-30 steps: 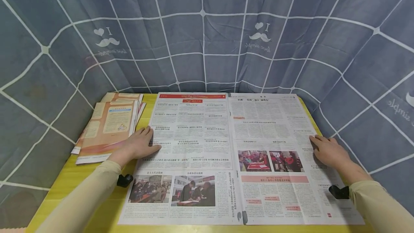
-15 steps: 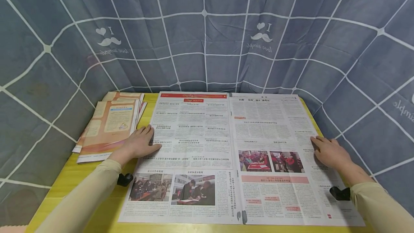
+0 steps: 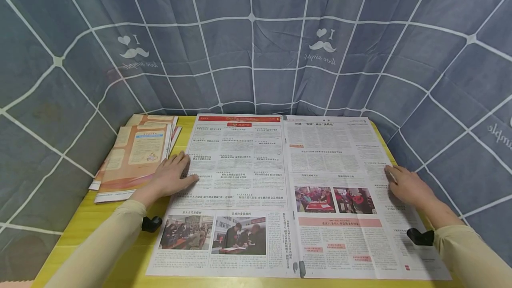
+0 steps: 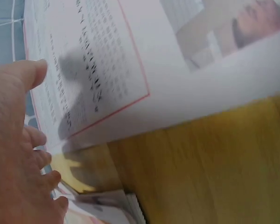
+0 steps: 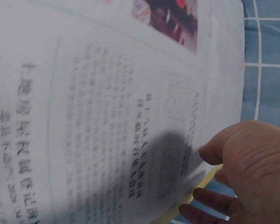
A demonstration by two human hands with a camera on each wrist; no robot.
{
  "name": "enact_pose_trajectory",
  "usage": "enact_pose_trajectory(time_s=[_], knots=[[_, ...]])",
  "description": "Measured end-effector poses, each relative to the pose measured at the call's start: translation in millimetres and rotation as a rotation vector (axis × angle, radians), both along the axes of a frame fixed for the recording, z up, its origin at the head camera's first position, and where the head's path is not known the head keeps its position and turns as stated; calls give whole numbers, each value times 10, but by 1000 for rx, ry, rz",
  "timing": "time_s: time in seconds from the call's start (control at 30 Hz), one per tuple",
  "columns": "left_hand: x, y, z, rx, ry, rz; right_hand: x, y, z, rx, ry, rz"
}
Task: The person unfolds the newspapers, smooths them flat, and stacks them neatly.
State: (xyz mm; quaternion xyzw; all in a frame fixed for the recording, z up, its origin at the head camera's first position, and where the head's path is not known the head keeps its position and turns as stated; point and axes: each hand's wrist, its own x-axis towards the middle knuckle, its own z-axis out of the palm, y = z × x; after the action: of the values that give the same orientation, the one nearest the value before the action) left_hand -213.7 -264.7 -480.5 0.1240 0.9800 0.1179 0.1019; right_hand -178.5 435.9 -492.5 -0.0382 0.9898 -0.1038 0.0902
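An opened newspaper (image 3: pixel 256 159) lies spread flat, with red banners, columns of print and several photos. My left hand (image 3: pixel 170 179) is at its left edge, thumb reaching over the printed page and the other fingers relaxed toward the folded papers. In the left wrist view the left hand (image 4: pixel 18 140) has its thumb and fingers apart, with nothing between them. My right hand (image 3: pixel 410 190) is at the right edge of the newspaper. The right wrist view shows the right hand (image 5: pixel 245 172) with loosely bent fingers by that edge, its thumb tip over the page.
A stack of folded orange-and-cream papers (image 3: pixel 134 159) lies left of the newspaper, close to my left hand. Beneath everything is a yellow tabletop (image 3: pixel 80 230). A grey-blue curtain (image 3: pixel 272 57) with white grid lines surrounds the table at the back and sides.
The newspaper stays in place. Both hands keep almost the same spots at its edges, with only slight shifts of the fingers.
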Motion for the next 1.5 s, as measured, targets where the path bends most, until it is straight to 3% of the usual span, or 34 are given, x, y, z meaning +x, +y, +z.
enact_pose_trajectory(time_s=[0.4, 0.67, 0.83, 1.17, 1.5], knots=[[54, -133, 156, 111, 133, 64, -116, -493, 70, -48, 188, 129], [115, -225, 97, 209, 235, 146, -89, -1076, 88, -115, 278, 245], [143, -368, 65, 265, 232, 211, -118, -1457, 47, -147, 304, 309], [173, -803, 56, 213, 181, 364, -88, -2233, 89, -220, 305, 473], [280, -1178, 111, 95, 177, 444, -56, -2874, 114, -269, 228, 582]])
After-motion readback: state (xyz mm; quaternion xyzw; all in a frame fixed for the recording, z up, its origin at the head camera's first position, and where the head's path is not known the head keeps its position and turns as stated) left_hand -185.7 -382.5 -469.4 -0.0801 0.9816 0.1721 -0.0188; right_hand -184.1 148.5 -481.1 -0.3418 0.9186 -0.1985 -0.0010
